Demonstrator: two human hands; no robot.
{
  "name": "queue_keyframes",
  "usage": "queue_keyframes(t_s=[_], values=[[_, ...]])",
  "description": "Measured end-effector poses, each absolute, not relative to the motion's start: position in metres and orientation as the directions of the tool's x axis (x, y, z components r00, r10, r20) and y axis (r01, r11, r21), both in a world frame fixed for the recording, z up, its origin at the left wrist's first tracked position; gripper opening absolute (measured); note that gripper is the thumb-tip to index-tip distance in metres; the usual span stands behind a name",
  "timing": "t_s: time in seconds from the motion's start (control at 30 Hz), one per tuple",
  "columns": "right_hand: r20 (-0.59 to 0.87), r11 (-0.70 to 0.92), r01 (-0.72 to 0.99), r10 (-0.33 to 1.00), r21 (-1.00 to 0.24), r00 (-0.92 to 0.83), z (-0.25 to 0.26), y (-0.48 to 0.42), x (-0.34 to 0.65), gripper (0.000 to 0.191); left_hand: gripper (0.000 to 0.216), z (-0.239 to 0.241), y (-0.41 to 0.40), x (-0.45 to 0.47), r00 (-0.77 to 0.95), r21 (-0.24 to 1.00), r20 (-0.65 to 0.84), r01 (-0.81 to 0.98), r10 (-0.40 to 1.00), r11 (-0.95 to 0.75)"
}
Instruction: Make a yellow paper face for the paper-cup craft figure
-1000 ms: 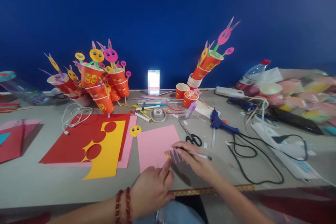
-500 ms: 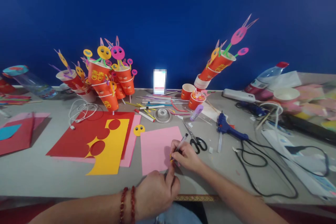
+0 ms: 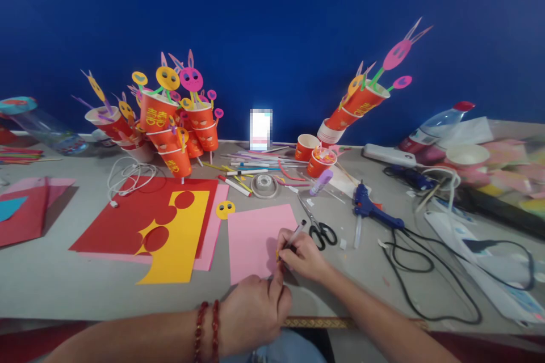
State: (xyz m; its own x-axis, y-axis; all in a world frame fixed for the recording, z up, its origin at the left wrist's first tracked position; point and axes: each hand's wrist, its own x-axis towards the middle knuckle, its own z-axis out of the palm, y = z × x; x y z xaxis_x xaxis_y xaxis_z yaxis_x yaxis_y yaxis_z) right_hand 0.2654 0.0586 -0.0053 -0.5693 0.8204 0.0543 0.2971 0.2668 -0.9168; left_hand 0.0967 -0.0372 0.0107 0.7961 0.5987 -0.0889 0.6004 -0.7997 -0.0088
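Observation:
My right hand (image 3: pixel 303 252) is closed around a pen (image 3: pixel 296 232) with a clear barrel and dark end cap, its tip pointing down. Only a sliver of a small yellow paper piece (image 3: pixel 278 256) shows under the pen, at the right side of a square pink paper sheet (image 3: pixel 258 238). My left hand (image 3: pixel 258 303) has its index finger stretched out onto that piece and the other fingers curled, holding it down. A yellow paper circle with two eyes (image 3: pixel 225 210) lies at the pink sheet's upper left corner. Black-handled scissors (image 3: pixel 321 233) lie just beyond my right hand.
Yellow paper with round cutouts (image 3: pixel 181 255) lies on red sheets (image 3: pixel 110 227) at left. Decorated red paper cups (image 3: pixel 159 113) stand behind. Tape (image 3: pixel 264 184), a purple glue stick (image 3: pixel 321 181) and markers lie mid-table. A blue glue gun (image 3: pixel 377 212) with its black cord lies at right.
The camera view has shifted slightly. Both hands stay in nearly the same place on the pink sheet, and the pen has tilted very little.

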Motion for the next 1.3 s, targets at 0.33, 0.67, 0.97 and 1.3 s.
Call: queue_keyframes(t_s=[0.33, 0.67, 0.97, 1.3], values=[[0.037, 0.29, 0.349, 0.813, -0.891, -0.581, -0.0083, 0.0591, 0.2662, 0.009, 0.037, 0.0129, -0.0365, 0.0968, 0.792, -0.025, -0.103, 0.603, 0.602, -0.797], [0.05, 0.276, 0.325, 0.826, -0.904, -0.562, -0.0088, 0.0602, 0.2655, 0.01, 0.037, 0.0129, -0.0364, 0.0952, 0.797, -0.029, -0.112, 0.595, 0.594, -0.804], [0.033, 0.242, 0.314, 0.836, -0.918, -0.547, -0.0079, 0.0592, 0.2656, 0.01, 0.037, 0.0113, -0.0369, 0.0959, 0.794, -0.03, -0.116, 0.598, 0.597, -0.801], [0.066, 0.282, 0.338, 0.845, -0.898, -0.531, -0.0081, 0.0602, 0.2651, 0.011, 0.035, 0.0127, -0.0375, 0.0958, 0.794, -0.035, -0.091, 0.6, 0.601, -0.799]])
